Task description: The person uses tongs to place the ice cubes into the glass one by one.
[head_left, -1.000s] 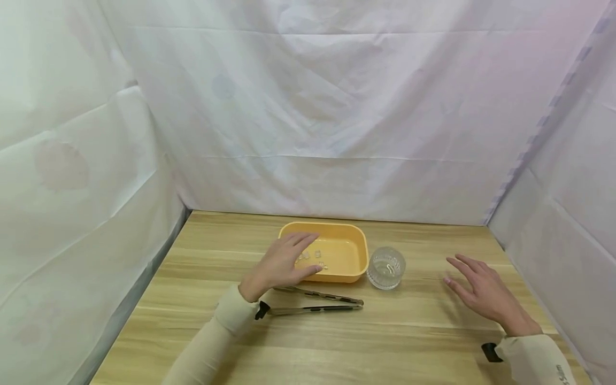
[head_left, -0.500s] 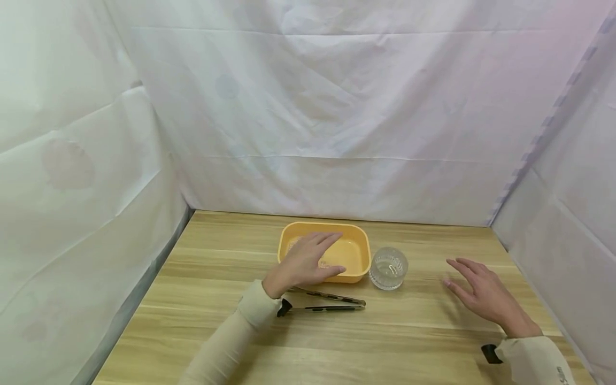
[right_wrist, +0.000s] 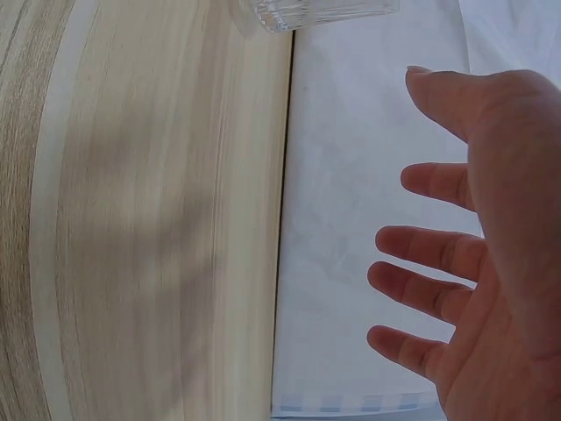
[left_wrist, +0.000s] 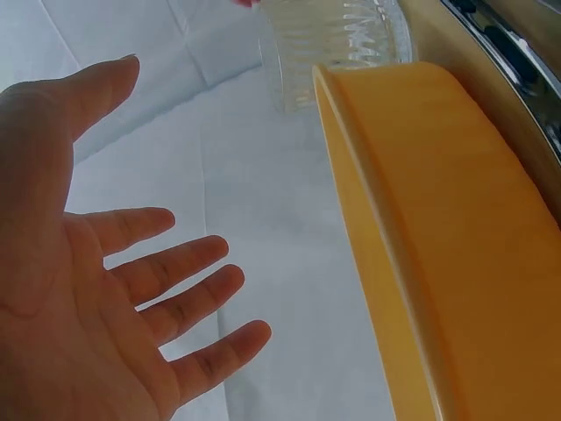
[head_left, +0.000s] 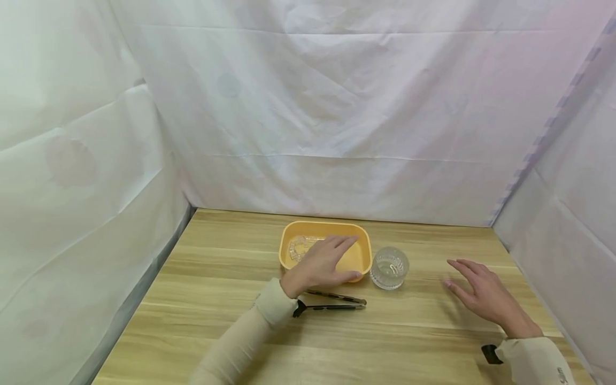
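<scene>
My left hand (head_left: 323, 262) hovers over the yellow basin (head_left: 289, 231), fingers spread and holding nothing; the left wrist view shows its bare palm beside the basin's wall (left_wrist: 465, 193). Clear pieces like ice cubes (head_left: 298, 247) lie at the basin's left, partly hidden behind the hand. Just right of the basin stands a ribbed clear glass bowl (head_left: 389, 269). Farther right, my right hand (head_left: 486, 291) is held above the table with its fingers extended and nothing in them. The glass bowl (right_wrist: 320, 10) shows at the top of the right wrist view.
In front of the basin lie metal tongs (head_left: 337, 307), their arms spread and their left part hidden under my left wrist. The wooden table (head_left: 385, 347) is bounded by white cloth (head_left: 337, 117) at the back and both sides.
My left hand has moved right across the basin, uncovering the clear pieces at its left and covering more of the tongs' left part. My right hand stays about where it was.
</scene>
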The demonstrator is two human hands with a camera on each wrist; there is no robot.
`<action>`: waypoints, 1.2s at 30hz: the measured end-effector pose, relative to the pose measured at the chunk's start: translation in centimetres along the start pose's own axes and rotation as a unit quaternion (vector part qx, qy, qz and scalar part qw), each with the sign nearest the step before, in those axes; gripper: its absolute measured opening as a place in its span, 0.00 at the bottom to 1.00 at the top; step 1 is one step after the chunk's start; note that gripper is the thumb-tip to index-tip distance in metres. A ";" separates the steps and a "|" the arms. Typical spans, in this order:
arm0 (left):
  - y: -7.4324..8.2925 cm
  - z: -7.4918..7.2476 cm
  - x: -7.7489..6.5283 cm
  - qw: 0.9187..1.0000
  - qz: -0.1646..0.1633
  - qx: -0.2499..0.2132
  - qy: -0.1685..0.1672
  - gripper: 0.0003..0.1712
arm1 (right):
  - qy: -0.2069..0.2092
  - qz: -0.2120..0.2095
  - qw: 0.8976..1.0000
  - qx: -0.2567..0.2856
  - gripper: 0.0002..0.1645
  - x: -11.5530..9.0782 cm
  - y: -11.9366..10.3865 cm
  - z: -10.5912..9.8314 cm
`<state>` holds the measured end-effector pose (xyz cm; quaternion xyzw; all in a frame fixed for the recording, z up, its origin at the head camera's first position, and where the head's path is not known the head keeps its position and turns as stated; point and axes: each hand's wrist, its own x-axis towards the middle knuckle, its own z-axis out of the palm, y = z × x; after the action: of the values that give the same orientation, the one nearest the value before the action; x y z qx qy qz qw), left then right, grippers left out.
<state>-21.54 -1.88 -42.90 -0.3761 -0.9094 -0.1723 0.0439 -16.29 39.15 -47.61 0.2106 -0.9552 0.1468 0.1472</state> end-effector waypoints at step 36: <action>5.4 4.5 4.9 0.997 -0.045 0.036 -0.053 0.67 | -0.008 -0.003 1.000 0.005 0.34 0.7 -0.6 0.7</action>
<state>-21.07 6.54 -44.58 -0.3416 -0.9321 -0.1208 0.0011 -16.76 38.20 -47.89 0.2152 -0.9551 0.1494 0.1387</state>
